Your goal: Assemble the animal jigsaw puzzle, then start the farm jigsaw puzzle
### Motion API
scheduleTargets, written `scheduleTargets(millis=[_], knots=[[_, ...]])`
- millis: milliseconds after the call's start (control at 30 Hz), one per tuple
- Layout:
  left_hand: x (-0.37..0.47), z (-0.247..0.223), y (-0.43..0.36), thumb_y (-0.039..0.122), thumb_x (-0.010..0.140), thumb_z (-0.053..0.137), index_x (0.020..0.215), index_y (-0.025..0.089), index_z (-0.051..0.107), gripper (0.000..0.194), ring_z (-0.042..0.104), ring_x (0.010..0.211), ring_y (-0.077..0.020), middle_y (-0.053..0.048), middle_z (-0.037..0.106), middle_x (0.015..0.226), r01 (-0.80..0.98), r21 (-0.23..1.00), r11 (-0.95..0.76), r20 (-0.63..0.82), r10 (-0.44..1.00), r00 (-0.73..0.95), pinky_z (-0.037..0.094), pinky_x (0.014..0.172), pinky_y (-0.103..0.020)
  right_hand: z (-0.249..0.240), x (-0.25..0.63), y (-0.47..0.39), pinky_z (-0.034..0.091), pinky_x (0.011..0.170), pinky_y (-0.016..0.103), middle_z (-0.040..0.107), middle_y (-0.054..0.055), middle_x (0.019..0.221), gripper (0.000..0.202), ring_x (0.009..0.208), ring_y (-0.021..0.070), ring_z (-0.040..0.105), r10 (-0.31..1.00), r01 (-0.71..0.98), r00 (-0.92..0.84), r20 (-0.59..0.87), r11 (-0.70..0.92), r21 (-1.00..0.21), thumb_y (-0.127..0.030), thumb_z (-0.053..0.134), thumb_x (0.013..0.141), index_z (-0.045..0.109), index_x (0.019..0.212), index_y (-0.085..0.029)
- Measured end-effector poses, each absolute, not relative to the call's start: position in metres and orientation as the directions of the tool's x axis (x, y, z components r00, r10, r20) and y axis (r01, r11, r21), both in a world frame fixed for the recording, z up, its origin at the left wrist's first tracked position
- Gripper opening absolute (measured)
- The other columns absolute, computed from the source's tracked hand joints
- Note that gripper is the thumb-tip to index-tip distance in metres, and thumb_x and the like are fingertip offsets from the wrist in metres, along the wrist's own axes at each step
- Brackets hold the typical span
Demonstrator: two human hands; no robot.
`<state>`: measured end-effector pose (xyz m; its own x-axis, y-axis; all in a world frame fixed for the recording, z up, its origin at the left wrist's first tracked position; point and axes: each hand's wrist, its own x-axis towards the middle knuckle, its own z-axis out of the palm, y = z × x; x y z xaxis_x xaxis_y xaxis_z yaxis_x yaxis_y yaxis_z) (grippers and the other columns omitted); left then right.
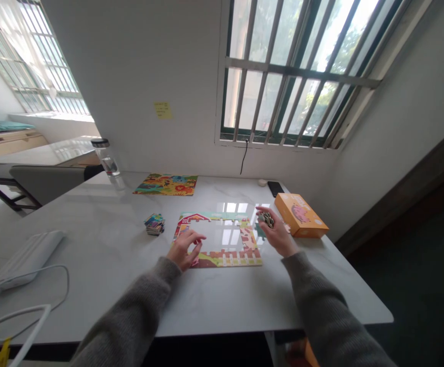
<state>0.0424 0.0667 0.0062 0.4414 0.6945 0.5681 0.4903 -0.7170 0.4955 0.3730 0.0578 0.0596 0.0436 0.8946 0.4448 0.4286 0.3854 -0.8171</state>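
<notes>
On the white table a jigsaw puzzle border [239, 259] forms a rectangular ring, with a red barn at its upper left and a white fence along the bottom. Over its lower left corner rests my left hand [185, 248], fingers loosely bent and thumb apart, with nothing visible between them. My right hand [277, 235] is closed around a small stack of puzzle pieces [267, 219], just right of the border. Beneath that hand some loose green puzzle pieces [259, 230] show in part. Left of the border stands another pile of puzzle pieces [154, 224].
An orange box [301, 215] sits at the right, with a black phone [275, 189] behind it. A colourful animal picture sheet [167, 184] lies at the back. A clear bottle [107, 159] stands at the far left corner; a white device [27, 260] with cables lies nearer.
</notes>
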Motion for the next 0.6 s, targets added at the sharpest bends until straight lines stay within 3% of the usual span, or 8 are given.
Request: scheduleTargets(millis=[100,267,400,600], knots=[[0.072,0.015,0.062,0.026,0.092,0.056,0.125,0.02,0.056,0.034,0.06,0.089,-0.0209,-0.007,0.061,0.101,0.45,0.452,-0.77,0.586,0.637,0.501,0.051,0.088,-0.039,0.048,0.328,0.051,0.053,0.074,0.034,0.066,0.005,0.106,0.043,0.084,0.018,0.062,0.969,0.022,0.035,0.246,0.245,-0.969,-0.032,0.062,0.084,0.059,0.125,-0.023],[0.101,0.016,0.065,0.037,0.086,0.069,0.144,0.021,0.039,0.067,0.056,0.091,-0.0228,-0.011,0.054,0.114,0.393,0.479,-0.785,0.618,0.619,0.484,0.053,0.087,-0.042,0.034,0.283,0.049,0.056,0.075,0.033,0.068,0.003,0.104,0.045,0.087,0.0182,0.066,0.99,-0.325,-0.032,0.141,0.123,-0.938,-0.031,0.07,0.079,0.061,0.123,-0.025],[0.098,0.005,0.07,0.039,0.086,0.07,0.144,0.025,0.042,0.066,0.053,0.104,-0.0275,-0.012,0.05,0.119,0.407,0.492,-0.77,0.615,0.638,0.464,0.051,0.092,-0.046,0.03,0.272,0.045,0.058,0.069,0.034,0.068,0.002,0.096,0.05,0.084,0.0205,0.069,0.994,-0.405,-0.073,0.085,0.048,-0.913,-0.035,0.074,0.078,0.055,0.123,-0.026],[0.092,-0.009,0.071,0.036,0.08,0.076,0.136,0.023,0.049,0.064,0.05,0.113,-0.0324,-0.014,0.048,0.129,0.457,0.462,-0.76,0.61,0.647,0.458,0.047,0.099,-0.052,0.02,0.27,0.04,0.056,0.066,0.034,0.065,0.0,0.087,0.042,0.073,0.0181,0.066,0.996,-0.26,-0.008,0.085,0.08,-0.962,-0.046,0.079,0.074,0.054,0.098,-0.024]])
